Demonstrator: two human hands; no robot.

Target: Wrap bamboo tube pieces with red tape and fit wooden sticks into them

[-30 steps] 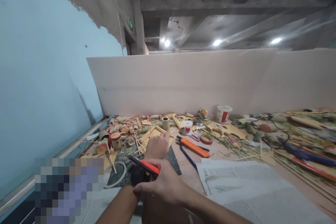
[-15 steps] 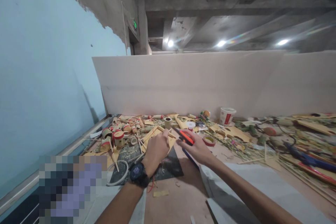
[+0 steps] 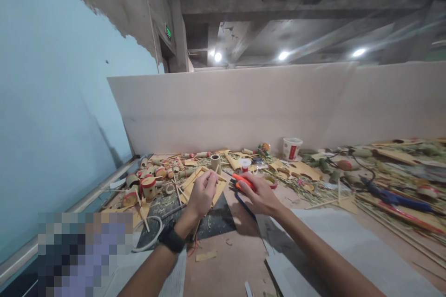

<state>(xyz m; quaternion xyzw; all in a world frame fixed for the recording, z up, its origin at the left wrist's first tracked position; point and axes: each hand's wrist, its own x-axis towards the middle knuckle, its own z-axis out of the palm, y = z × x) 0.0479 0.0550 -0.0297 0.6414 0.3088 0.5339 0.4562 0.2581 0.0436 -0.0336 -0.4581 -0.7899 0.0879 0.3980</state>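
Observation:
My left hand, with a dark watch at its wrist, is pinched closed over a light wooden frame; whatever its fingertips hold is too small to make out. Wrapped in my right hand is an orange-handled tool with a dark head pointing left. A short bamboo tube stands upright just behind the frame. Under and around the left hand lies a black mat. A roll of red tape sits behind the right hand.
Bamboo pieces with red bands crowd the left. A white cup stands near the pale partition. A blue glue gun lies among sticks at the right. Paper sheets cover the near right.
The view has shifted slightly to the right. My left hand has turned, its fingertips now pointing up in a pinch. The orange-handled tool's tip has swung down, still in my right hand.

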